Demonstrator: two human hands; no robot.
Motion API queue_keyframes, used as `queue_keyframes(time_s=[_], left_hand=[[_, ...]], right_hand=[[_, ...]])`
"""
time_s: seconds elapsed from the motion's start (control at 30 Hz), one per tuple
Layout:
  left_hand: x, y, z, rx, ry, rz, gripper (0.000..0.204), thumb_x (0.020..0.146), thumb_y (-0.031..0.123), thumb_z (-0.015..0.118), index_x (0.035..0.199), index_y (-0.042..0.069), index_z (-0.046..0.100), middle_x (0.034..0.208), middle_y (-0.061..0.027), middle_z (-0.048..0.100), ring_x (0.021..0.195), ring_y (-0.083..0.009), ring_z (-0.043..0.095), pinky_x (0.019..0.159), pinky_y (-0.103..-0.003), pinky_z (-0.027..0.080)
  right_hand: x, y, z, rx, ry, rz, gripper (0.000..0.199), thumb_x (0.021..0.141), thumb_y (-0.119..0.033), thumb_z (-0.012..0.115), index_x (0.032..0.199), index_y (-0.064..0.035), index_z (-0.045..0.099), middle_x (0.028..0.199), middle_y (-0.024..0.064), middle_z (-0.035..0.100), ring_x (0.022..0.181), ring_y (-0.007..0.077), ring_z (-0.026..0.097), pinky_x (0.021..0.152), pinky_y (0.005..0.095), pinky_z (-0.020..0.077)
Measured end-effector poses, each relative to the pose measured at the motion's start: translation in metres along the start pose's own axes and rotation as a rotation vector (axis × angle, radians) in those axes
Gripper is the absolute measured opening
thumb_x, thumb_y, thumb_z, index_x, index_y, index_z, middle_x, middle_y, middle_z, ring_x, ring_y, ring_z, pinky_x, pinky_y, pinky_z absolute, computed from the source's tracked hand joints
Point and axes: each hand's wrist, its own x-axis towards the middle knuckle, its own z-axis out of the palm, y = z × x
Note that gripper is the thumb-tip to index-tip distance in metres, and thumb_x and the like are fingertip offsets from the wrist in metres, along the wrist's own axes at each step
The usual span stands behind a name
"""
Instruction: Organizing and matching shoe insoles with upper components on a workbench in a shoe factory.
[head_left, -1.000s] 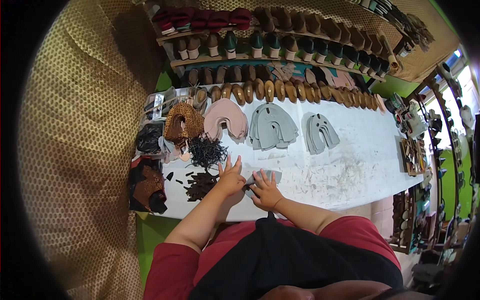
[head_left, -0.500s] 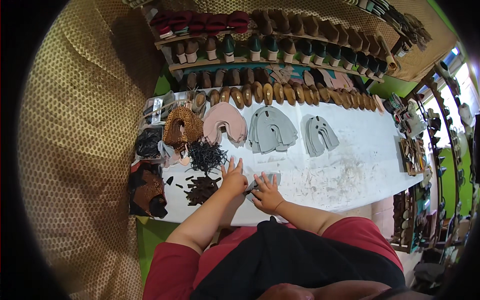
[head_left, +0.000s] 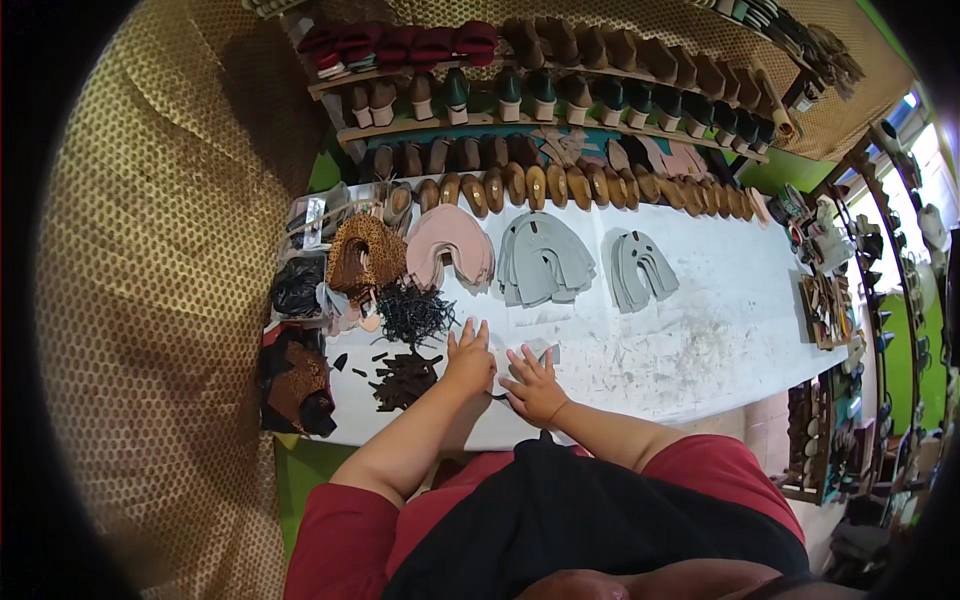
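Both of my hands rest low over the white-covered table (head_left: 720, 290), near its front edge. My left hand (head_left: 469, 360) is open, two fingers stretched forward and the others partly bent. Just to its right, my right hand (head_left: 534, 388) lies flat with its fingers spread. Beneath that right hand is a grey shoe-upper piece (head_left: 552, 354), mostly covered so that only its edge shows. Between the hands a bit of thin dark strip shows near the right thumb. Left of my left hand are a pile of dark brown strips (head_left: 405, 382) and a tangle of black strips (head_left: 415, 315).
Stacks of curved grey pieces (head_left: 545, 262), smaller grey pieces (head_left: 640, 270), pink pieces (head_left: 450, 240) and leopard-print pieces (head_left: 365, 250) lie farther back. Shoe lasts (head_left: 537, 187) line the back edge, below shelves of shoes (head_left: 510, 95). A tool box (head_left: 828, 312) stands at right.
The grey piece has slid mostly under my right hand, so less of it shows. My left hand has shifted slightly right, and both hands are closer together.
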Motion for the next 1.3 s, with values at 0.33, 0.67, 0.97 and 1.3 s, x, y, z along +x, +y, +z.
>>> queue_keyframes(time_s=[0.33,0.67,0.97,1.3], left_hand=[[0.004,-0.001,-0.015,-0.052,0.046,0.218,0.002,0.071,0.022,0.076,0.072,0.022,0.077,0.161,-0.0152,0.031,0.149,-0.0418,0.022,0.114,-0.065,0.019],[0.01,-0.004,-0.019,0.029,-0.055,0.375,0.003,0.075,0.021,0.073,0.072,0.02,0.072,0.159,-0.0078,0.035,0.15,-0.0367,0.023,0.118,-0.062,0.012],[0.016,-0.006,-0.006,-0.012,-0.135,0.213,0.009,0.076,0.018,0.069,0.08,0.018,0.077,0.151,-0.0031,0.045,0.145,-0.0341,0.029,0.117,-0.066,0.012],[0.028,-0.005,-0.011,-0.022,-0.245,0.167,0.013,0.073,0.02,0.071,0.083,0.021,0.079,0.148,-0.0016,0.049,0.144,-0.0308,0.031,0.118,-0.064,0.007]], right_hand=[[0.001,-0.002,-0.003,0.014,-0.028,0.018,0.033,0.091,-0.029,0.06,0.121,-0.0182,0.07,0.158,0.0139,0.031,0.15,0.04,0.018,0.11,0.0763,0.011],[0.0,-0.003,-0.001,0.017,-0.011,0.044,0.034,0.09,-0.03,0.062,0.121,-0.0204,0.07,0.158,0.0127,0.033,0.15,0.038,0.019,0.112,0.0743,0.0091],[-0.001,0.0,0.002,0.028,0.023,0.028,0.034,0.089,-0.028,0.062,0.121,-0.0194,0.071,0.156,0.0125,0.036,0.15,0.0377,0.02,0.113,0.0743,0.0076],[-0.001,0.001,0.005,0.024,0.022,0.013,0.032,0.089,-0.027,0.062,0.119,-0.0184,0.071,0.155,0.0124,0.037,0.149,0.0377,0.021,0.112,0.075,0.0078]])
